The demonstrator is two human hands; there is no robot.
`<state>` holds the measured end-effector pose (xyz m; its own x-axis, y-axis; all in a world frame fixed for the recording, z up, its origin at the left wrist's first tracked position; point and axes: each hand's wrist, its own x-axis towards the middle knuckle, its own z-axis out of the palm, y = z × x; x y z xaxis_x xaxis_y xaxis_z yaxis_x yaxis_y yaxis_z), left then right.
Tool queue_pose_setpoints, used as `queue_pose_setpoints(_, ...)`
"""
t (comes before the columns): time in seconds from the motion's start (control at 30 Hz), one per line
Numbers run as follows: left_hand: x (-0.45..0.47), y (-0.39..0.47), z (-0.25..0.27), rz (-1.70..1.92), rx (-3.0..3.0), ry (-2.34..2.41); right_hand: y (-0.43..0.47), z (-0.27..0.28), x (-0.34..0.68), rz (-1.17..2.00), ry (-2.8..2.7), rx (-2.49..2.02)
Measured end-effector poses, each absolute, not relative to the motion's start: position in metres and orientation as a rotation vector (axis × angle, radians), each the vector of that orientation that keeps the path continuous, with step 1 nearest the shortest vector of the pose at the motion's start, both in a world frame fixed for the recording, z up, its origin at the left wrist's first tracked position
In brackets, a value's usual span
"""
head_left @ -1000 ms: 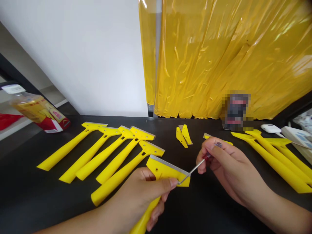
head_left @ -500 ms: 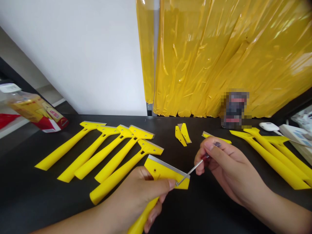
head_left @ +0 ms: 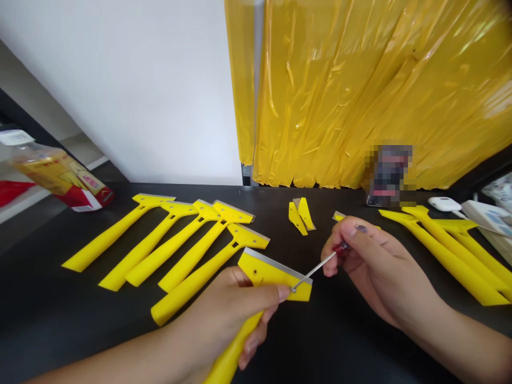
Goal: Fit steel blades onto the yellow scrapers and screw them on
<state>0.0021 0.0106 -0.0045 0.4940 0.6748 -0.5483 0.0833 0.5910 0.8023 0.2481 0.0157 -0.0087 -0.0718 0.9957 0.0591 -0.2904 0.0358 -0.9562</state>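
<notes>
The left hand [head_left: 236, 301] is gripping a yellow scraper [head_left: 272, 275]; the right hand [head_left: 362, 261] is holding a screwdriver [head_left: 323, 263], its tip meeting a screw [head_left: 294, 290] (five similar scrapers [head_left: 172, 242] are lying leftward).

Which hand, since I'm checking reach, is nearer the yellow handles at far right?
Right: the right hand is just left of the yellow handles; the left hand is farther left.
</notes>
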Motion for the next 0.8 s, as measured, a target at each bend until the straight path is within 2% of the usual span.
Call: queue_pose_setpoints(0.8, 0.0045, 0.0119, -0.0019, 0.476, 0.822, 0.985, 0.0163, -0.0052, 0.2455, 1.293, -1.078, -0.944)
